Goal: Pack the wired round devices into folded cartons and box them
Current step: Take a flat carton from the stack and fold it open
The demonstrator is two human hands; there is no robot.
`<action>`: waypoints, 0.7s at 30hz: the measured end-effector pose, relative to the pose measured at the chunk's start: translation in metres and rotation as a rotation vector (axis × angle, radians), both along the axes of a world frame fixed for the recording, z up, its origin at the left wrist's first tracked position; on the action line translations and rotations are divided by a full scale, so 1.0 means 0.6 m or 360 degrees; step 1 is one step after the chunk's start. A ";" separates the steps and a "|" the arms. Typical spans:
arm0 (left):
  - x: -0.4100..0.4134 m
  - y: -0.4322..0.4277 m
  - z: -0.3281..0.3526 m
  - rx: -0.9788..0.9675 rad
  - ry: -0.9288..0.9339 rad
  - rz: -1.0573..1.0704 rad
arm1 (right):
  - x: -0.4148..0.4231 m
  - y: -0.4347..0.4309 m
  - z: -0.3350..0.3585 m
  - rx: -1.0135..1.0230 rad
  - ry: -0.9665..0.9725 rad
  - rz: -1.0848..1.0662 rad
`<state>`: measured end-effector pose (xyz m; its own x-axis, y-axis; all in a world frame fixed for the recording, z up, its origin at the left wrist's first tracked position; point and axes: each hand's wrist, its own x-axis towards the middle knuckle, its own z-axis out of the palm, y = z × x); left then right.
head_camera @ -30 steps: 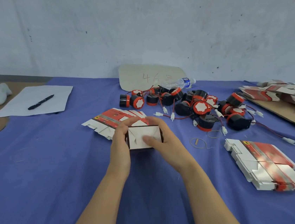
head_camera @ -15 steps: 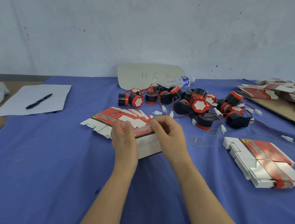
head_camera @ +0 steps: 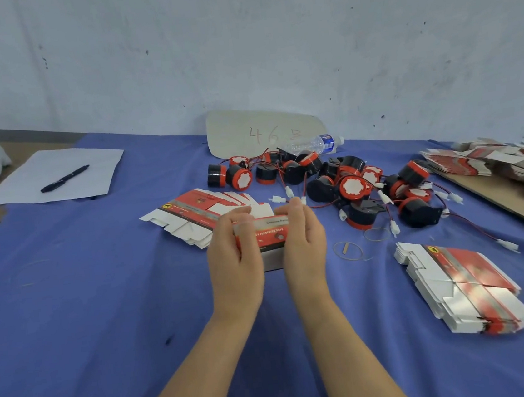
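Near the middle of the blue-clothed worktop, the left hand and right hand both grip a small folded carton by its ends, fingers curled over its top. It is a boxy piece of glossy card, red with white print above and plain grey-white on the near face. Just beyond it to the left lies a fanned stack of flat cartons, and to the far right a tangled heap of round black-and-red devices with thin red wires and white plugs.

The left hand, right hand and both forearms are bare.
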<state>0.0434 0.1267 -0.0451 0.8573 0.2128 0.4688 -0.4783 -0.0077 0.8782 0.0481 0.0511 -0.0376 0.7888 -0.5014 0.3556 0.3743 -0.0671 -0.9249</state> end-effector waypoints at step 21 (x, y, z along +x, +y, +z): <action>0.037 0.025 -0.025 0.0241 0.0310 -0.0294 | 0.001 -0.038 -0.011 -0.0056 0.0321 0.0582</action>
<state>0.0655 0.1419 -0.0602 0.9518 -0.0149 0.3065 -0.3067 -0.0742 0.9489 0.0484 0.0286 -0.0439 0.9681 -0.1656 0.1880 0.1912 0.0038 -0.9815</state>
